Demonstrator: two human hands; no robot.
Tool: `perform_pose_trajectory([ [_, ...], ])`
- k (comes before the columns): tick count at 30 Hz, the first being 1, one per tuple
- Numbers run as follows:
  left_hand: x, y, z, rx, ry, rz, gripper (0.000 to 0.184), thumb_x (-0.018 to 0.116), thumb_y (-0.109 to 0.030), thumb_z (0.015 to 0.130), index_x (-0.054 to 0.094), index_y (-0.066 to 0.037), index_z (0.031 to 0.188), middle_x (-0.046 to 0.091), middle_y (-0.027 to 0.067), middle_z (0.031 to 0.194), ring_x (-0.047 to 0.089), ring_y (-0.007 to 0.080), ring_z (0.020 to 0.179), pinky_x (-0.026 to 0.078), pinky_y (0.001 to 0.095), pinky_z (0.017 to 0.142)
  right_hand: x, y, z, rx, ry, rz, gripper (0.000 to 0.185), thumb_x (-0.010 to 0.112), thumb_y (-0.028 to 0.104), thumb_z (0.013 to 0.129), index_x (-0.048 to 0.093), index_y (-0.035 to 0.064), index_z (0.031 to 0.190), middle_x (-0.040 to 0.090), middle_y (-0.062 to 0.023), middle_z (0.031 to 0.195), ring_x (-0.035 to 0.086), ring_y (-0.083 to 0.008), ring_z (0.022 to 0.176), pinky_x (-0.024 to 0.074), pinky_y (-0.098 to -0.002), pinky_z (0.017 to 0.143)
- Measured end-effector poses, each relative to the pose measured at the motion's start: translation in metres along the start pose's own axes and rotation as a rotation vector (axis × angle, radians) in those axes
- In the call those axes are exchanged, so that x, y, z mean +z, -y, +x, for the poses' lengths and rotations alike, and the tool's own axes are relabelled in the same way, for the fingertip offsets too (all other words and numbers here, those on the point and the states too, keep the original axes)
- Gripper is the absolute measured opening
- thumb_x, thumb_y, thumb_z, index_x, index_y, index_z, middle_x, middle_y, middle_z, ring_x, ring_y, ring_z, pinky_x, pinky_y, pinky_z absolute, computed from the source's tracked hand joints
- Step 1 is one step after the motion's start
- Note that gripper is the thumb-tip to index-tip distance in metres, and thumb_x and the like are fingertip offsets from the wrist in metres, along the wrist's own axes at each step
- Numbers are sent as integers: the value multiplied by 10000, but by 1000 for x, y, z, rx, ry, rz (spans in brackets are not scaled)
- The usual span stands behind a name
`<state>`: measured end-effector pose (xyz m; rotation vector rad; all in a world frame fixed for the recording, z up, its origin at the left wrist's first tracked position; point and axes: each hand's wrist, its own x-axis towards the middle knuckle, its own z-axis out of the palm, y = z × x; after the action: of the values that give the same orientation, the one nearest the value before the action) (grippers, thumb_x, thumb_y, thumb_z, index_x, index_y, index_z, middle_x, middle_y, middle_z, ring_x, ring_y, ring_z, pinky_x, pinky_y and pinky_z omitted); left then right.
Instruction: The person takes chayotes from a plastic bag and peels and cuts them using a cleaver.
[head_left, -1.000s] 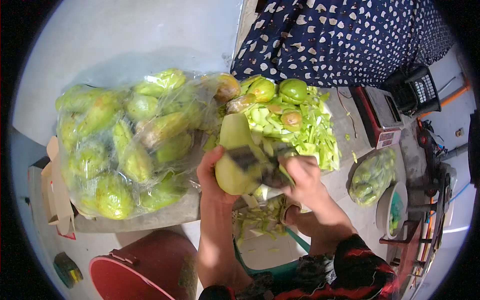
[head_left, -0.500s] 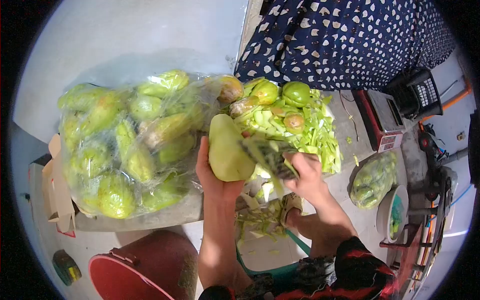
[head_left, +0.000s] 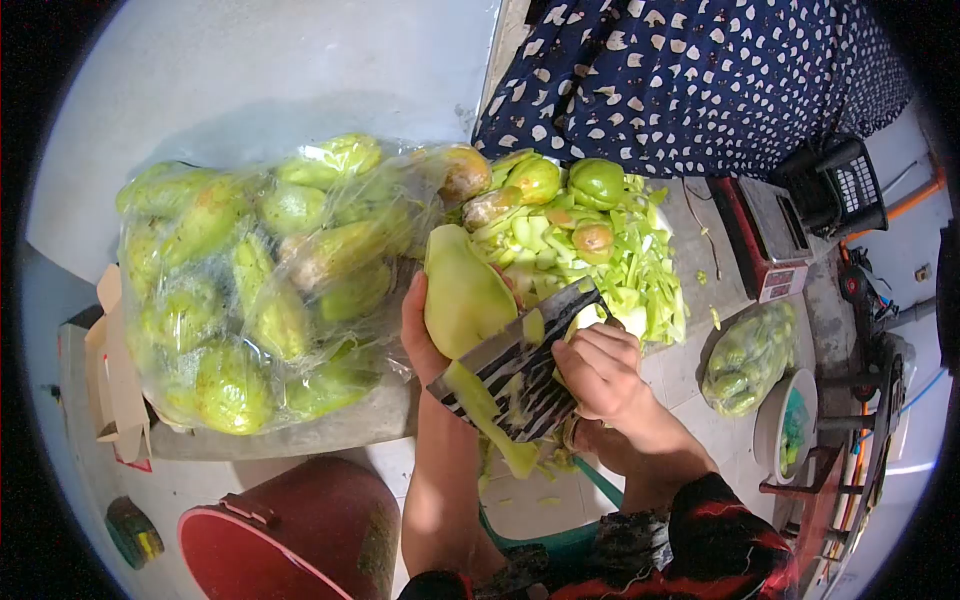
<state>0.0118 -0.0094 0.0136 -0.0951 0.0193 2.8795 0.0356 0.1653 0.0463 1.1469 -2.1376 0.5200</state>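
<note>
My left hand (head_left: 424,330) is wrapped round a pale, pear-shaped fruit (head_left: 462,290) that looks like a green papaya, largely peeled, its narrow end up. In my right hand (head_left: 600,370) is a broad-bladed knife (head_left: 520,370) with dark and light streaks on the blade, its handle mostly hidden by my fingers. The blade lies across the fruit's lower right side. A strip of green peel (head_left: 485,405) hangs along the blade's lower edge. Behind my hands is a heap of peelings (head_left: 640,260), with several whole fruits, including a green one (head_left: 597,183), on top.
A clear plastic bag of green fruits (head_left: 250,290) covers the ledge's left part. Below stands a red bucket (head_left: 330,530). A red scale (head_left: 765,235) and black basket (head_left: 840,185) stand at right, above a smaller filled bag (head_left: 750,365) and pale bucket (head_left: 785,430). A patterned cloth (head_left: 690,90) hangs behind.
The knife has swung down and left across the fruit's lower side, its flat face now in plain view. A strip of peel hangs from it. The fruit is slightly turned.
</note>
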Motion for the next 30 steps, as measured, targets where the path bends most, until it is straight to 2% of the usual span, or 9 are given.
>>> perform_pose_trajectory([
  [5, 2, 1, 0, 25, 25, 106, 539, 446, -488, 932, 573, -21, 1170, 651, 170, 1002, 642, 279, 896, 539, 400, 791, -3, 0, -2, 36, 16, -1, 126, 678, 12, 683, 570, -10, 744, 416, -34, 587, 458, -175, 488, 357, -318, 426],
  [9, 4, 0, -2, 120, -130, 143, 525, 476, -459, 919, 565, -23, 1198, 661, 157, 1023, 657, 266, 910, 550, 394, 784, 4, -18, -13, 274, 78, 125, 309, 703, 130, 642, 555, -22, 866, 482, -112, 625, 534, -297, 534, 447, -388, 487],
  [10, -2, -2, -2, 109, -53, 140, 527, 434, -450, 946, 563, -36, 1246, 665, 182, 1040, 658, 285, 929, 543, 403, 815, 6, -21, -15, 299, 56, 122, 322, 704, 150, 644, 560, -25, 872, 501, -128, 646, 551, -323, 558, 465, -397, 508],
  [14, -1, -4, -4, 90, -65, 134, 528, 449, -439, 941, 555, -27, 1253, 664, 182, 1047, 657, 285, 934, 550, 393, 799, -4, -8, -6, 222, 4, 165, 310, 701, 117, 633, 552, -27, 863, 505, -125, 647, 557, -316, 552, 471, -395, 506],
  [16, -6, -6, -2, 32, 105, 223, 547, 453, -439, 936, 532, -19, 1277, 657, 179, 1081, 658, 283, 937, 556, 389, 791, -7, -7, -11, 232, 43, 170, 330, 709, 106, 611, 550, -24, 869, 509, -126, 651, 558, -322, 555, 473, -397, 510],
  [20, 1, -1, -7, 36, -29, 124, 531, 510, -411, 907, 531, 0, 1243, 664, 160, 1056, 665, 273, 924, 559, 410, 797, 4, -19, -22, 422, 150, 101, 440, 736, 56, 512, 553, 1, 909, 549, -139, 700, 578, -355, 601, 480, -412, 545],
  [22, -5, -3, -6, 49, -34, 136, 566, 460, -425, 931, 495, -10, 1314, 641, 166, 1140, 658, 279, 965, 557, 392, 816, 1, -16, -18, 414, 134, 114, 441, 731, 52, 514, 550, -1, 912, 552, -141, 705, 581, -354, 608, 481, -412, 547],
  [27, -7, -1, -7, 10, -3, 136, 569, 452, -420, 932, 486, -7, 1321, 636, 173, 1124, 655, 283, 935, 559, 394, 807, -5, -8, -11, 301, 76, 82, 451, 719, 59, 529, 529, -9, 933, 558, -143, 706, 585, -358, 621, 487, -413, 557],
  [30, -1, 4, -10, -72, 73, 179, 590, 435, -434, 935, 456, -14, 1348, 628, 188, 1102, 646, 295, 896, 562, 411, 785, 10, -30, -21, 710, 179, 53, 284, 679, 32, 685, 495, 38, 901, 590, -185, 690, 601, -392, 616, 479, -436, 545],
])
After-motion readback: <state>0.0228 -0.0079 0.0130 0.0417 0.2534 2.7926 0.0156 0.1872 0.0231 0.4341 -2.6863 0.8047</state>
